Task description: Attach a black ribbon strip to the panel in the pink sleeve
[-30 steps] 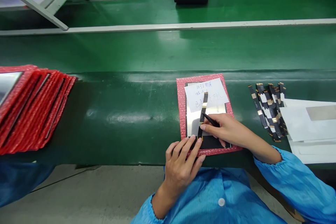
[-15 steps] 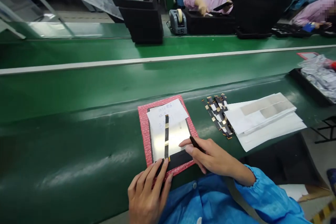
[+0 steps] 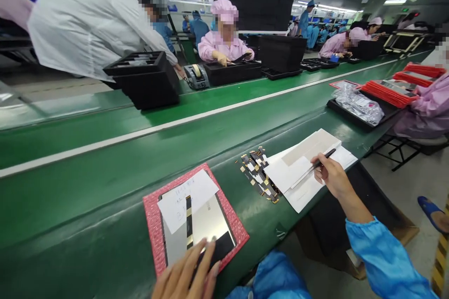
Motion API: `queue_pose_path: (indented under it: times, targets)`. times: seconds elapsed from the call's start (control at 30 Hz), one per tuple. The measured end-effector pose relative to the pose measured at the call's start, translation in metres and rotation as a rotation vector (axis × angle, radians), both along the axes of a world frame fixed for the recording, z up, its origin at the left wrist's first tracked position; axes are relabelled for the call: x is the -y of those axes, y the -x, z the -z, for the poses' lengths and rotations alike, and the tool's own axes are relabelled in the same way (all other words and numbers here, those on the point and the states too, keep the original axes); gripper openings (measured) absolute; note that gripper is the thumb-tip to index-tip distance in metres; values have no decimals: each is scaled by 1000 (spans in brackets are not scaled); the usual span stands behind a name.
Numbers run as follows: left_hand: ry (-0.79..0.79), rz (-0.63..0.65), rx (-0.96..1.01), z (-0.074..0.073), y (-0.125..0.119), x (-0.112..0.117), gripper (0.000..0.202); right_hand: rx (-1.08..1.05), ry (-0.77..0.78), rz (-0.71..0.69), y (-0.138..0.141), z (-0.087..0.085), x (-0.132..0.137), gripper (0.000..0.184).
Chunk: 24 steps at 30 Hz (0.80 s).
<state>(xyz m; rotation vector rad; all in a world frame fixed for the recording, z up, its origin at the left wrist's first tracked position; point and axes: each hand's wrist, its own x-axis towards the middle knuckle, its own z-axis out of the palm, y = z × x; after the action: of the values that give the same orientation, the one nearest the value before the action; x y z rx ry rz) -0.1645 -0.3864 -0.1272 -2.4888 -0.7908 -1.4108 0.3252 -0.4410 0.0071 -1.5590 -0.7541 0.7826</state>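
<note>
My left hand (image 3: pixel 187 275) lies with its fingers stretched over the near edge of a flat display panel (image 3: pixel 206 215), covering the lower end of a dark flex cable (image 3: pixel 189 224). The panel has a silvery back and a black strip, and rests on a pink foam sheet (image 3: pixel 151 224). Across its upper part lies a white slip of paper with handwriting (image 3: pixel 187 196). My right hand (image 3: pixel 333 175) is closed around slim black tweezers (image 3: pixel 324 158), above a stack of white sheets (image 3: pixel 305 154). A pile of flex cables (image 3: pixel 259 175) sits just left of the sheets.
At the right, a black tray (image 3: pixel 365 119) holds clear plastic bags (image 3: pixel 358 103) and red-edged sheets (image 3: pixel 389 93). Across the green bench stand black bins (image 3: pixel 150 81) and a tape dispenser (image 3: pixel 197 77). Co-workers in pink, white and blue work beyond and at the right.
My right hand has moved right with the tweezers, from the panel to the white sheets. My left hand stays on the panel. The view has turned up and to the right.
</note>
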Motion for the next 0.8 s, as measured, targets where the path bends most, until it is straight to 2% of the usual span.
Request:
queue_pose_path:
  times: [0.07, 0.13, 0.17, 0.23, 0.27, 0.33, 0.37, 0.43, 0.53, 0.67, 0.73, 0.8]
  targets:
    - [6, -4, -189, 6, -36, -4, 116, -15, -37, 6, -17, 6, -4, 49]
    - [27, 87, -292, 3, -89, -19, 103, -29, -70, 3, -28, 15, -11, 51]
    - [89, 169, -365, -4, -120, -29, 93, -36, -85, 5, -32, 21, -15, 56]
    - [353, 408, -512, -22, -182, -51, 76, -48, -111, 14, -40, 34, -22, 73]
    - [521, 489, -564, -32, -211, -61, 76, -54, -120, 18, -43, 40, -26, 80]
    - [760, 581, -601, -50, -253, -75, 84, -61, -128, 20, -51, 50, -30, 88]
    - [838, 598, -601, -57, -265, -79, 87, -63, -130, 15, -55, 53, -31, 88]
    - [914, 613, -595, -66, -272, -81, 88, -66, -128, 2, -64, 58, -30, 86]
    - [934, 622, -601, -77, -251, -82, 78, -74, -117, -33, -75, 61, -28, 76]
    - [925, 619, -551, -99, -228, -90, 57, -61, -70, -115, -77, 62, -35, 53]
    - [905, 617, -541, -105, -231, -95, 52, -27, -59, -166, -72, 63, -43, 46]
    - [872, 628, -578, -103, -238, -100, 51, 18, -87, -200, -66, 64, -52, 41]
